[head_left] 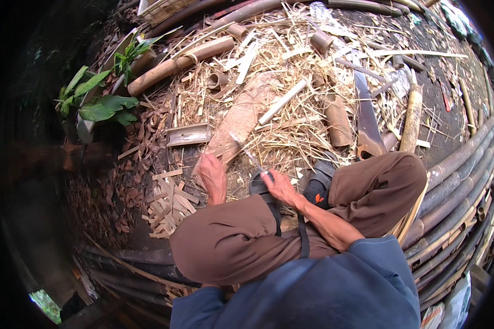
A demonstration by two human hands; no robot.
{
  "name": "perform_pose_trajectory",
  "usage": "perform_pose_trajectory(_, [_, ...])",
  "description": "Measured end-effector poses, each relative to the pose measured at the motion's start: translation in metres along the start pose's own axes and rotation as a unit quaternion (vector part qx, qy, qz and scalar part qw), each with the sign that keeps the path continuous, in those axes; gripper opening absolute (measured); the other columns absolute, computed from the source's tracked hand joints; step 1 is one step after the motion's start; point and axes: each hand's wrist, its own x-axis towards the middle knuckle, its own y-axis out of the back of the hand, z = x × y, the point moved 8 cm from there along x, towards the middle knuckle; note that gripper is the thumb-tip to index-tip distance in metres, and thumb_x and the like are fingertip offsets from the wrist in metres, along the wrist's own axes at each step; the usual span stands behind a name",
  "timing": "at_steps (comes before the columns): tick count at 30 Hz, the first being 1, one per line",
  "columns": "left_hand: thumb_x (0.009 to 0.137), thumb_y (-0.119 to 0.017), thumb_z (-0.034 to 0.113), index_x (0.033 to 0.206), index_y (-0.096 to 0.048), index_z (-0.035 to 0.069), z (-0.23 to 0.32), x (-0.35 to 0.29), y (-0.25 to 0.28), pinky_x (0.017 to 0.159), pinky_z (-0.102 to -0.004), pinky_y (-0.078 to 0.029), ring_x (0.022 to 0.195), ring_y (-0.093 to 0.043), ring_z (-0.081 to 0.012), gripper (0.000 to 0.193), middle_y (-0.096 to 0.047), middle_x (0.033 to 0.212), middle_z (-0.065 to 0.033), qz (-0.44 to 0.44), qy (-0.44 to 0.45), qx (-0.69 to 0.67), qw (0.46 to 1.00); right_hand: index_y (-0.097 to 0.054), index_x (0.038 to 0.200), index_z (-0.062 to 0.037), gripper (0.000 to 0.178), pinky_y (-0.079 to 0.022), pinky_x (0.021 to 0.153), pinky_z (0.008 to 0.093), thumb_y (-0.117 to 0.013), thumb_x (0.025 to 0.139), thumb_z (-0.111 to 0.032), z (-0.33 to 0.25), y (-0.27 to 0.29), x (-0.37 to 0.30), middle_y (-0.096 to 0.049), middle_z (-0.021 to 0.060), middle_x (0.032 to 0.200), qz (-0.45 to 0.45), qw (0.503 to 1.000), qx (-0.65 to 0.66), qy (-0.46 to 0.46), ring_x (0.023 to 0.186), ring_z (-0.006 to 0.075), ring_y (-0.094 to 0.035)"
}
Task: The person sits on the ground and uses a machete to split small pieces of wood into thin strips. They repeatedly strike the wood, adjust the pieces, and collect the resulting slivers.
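My left hand (212, 174) is closed on a short bamboo strip (225, 149), which lies over a flat wooden plank (241, 112). In my right hand (280, 186) is the handle of a knife (247, 152). Its narrow blade points up and left, with the tip close to the strip's right end; whether they touch I cannot tell. A pile of short split bamboo pieces (173, 205) lies on the ground just left of my left hand. Beyond that hand sits a split half of a bamboo tube (188, 135), hollow side up.
A handsaw (366, 112) lies right of the shavings (291, 131). Bamboo tubes (184, 64) rest at the far left, and a cut bamboo section (337, 120) lies ahead of my right foot. Long bamboo poles (455, 175) are stacked at the right. A leafy plant (101, 104) stands left.
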Motion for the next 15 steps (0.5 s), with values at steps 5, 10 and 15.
perform_pose_trajectory(5, [0.105,-0.035,0.029,0.130,-0.041,-0.004,0.015,0.000,-0.009,0.090,-0.0395,-0.055,0.110,-0.063,-0.0330,0.042,-0.061,0.116,-0.0262,0.070,0.064,-0.397,0.913,-0.054,0.104,0.0012,0.046,-0.045,0.074,0.0522,-0.049,0.098,-0.044,0.053,0.003,0.002,-0.060,0.0309,0.082,0.072,0.997,-0.007,0.016,0.084,0.0502,-0.059])
perform_pose_trajectory(10, [0.098,-0.051,0.027,0.144,-0.025,0.002,-0.016,0.021,-0.047,0.094,-0.0395,-0.050,0.113,-0.058,-0.0331,0.058,-0.055,0.128,-0.0256,0.171,0.025,-0.343,0.923,-0.057,0.101,0.0007,0.047,-0.047,0.072,0.0481,-0.053,0.095,-0.046,0.045,0.011,0.006,-0.061,0.0284,0.080,0.042,0.999,-0.024,-0.010,0.081,0.0464,-0.061])
perform_pose_trajectory(15, [0.098,-0.048,0.017,0.125,-0.044,-0.002,-0.025,0.045,-0.073,0.062,-0.0335,-0.051,0.068,-0.058,-0.0202,0.033,-0.058,0.083,-0.0092,0.040,0.072,-0.408,0.909,-0.059,0.110,-0.0006,0.047,-0.050,0.077,0.0487,-0.062,0.089,-0.042,0.013,0.028,0.005,-0.066,0.0297,0.091,0.064,0.994,-0.091,-0.002,0.089,0.0465,-0.064])
